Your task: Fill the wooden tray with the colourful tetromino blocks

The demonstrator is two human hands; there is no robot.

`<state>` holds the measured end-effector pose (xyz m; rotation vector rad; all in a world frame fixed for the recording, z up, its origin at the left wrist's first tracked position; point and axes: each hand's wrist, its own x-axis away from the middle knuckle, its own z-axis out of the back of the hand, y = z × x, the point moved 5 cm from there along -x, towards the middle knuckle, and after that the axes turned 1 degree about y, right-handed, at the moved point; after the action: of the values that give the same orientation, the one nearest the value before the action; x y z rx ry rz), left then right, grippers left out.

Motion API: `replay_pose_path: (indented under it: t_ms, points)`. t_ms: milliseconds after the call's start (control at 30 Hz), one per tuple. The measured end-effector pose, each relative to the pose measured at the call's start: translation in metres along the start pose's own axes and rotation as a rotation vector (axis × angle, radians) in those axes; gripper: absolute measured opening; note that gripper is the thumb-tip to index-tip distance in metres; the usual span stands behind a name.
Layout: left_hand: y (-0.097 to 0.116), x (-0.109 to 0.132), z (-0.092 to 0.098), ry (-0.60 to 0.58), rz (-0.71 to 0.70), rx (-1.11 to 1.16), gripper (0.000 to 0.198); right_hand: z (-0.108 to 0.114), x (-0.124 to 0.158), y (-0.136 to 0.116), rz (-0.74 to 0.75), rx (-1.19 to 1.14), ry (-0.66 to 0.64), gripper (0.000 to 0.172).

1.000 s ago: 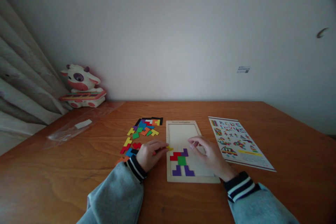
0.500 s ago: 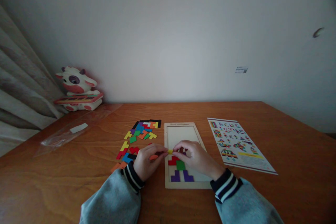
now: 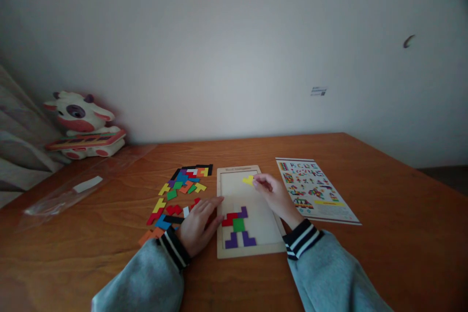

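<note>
My right hand [image 3: 268, 191] pinches a yellow piece [image 3: 248, 180] over the upper right part of a shallow wooden tray [image 3: 252, 252]. My left hand [image 3: 200, 222] rests at the tray's left edge, fingers apart, holding nothing. Inside the tray's lower left, a red piece [image 3: 229, 220] and a purple piece [image 3: 243, 212] lie against a green square [image 3: 239, 225]. Below them are two more purple pieces, one at left [image 3: 231, 241] and one at right [image 3: 249, 239].
Loose coloured pieces [image 3: 171, 194] spread left of the tray, some beside my left hand. A printed pattern sheet [image 3: 318, 190] lies to the right. Farther left are a clear plastic bag [image 3: 54, 204] and a cow toy with a keyboard [image 3: 87, 126].
My hands have parted. The right one has carried the yellow piece up and to the right; the left has let go of it and opened at the tray's edge. The view has shifted slightly.
</note>
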<state>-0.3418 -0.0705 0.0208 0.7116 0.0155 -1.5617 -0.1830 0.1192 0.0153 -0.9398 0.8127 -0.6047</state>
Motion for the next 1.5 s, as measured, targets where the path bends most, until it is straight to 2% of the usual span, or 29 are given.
replay_pose_path:
  t_ms: [133,367,767,1033,1267,1500]
  points:
    - [-0.003,0.002,-0.005,-0.042,-0.011,-0.032,0.037,0.007,-0.004,0.019,-0.044,0.033,0.043,0.028]
    - [-0.005,0.001,-0.007,-0.071,-0.017,-0.075,0.036,0.003,-0.001,0.024,-0.06,0.077,0.027,0.024]
    - [-0.003,0.0,0.001,-0.07,-0.018,-0.148,0.036,0.001,0.003,0.013,-0.095,0.138,-0.018,0.027]
    - [-0.001,-0.001,0.006,-0.018,-0.038,-0.179,0.031,-0.005,0.009,0.003,-0.093,0.17,-0.101,0.025]
    - [0.0,-0.002,0.005,-0.054,-0.03,-0.168,0.032,-0.008,0.011,-0.002,-0.063,0.197,-0.164,0.024]
    - [0.001,-0.001,0.005,-0.052,-0.031,-0.161,0.032,-0.011,0.013,-0.003,-0.064,0.214,-0.152,0.021]
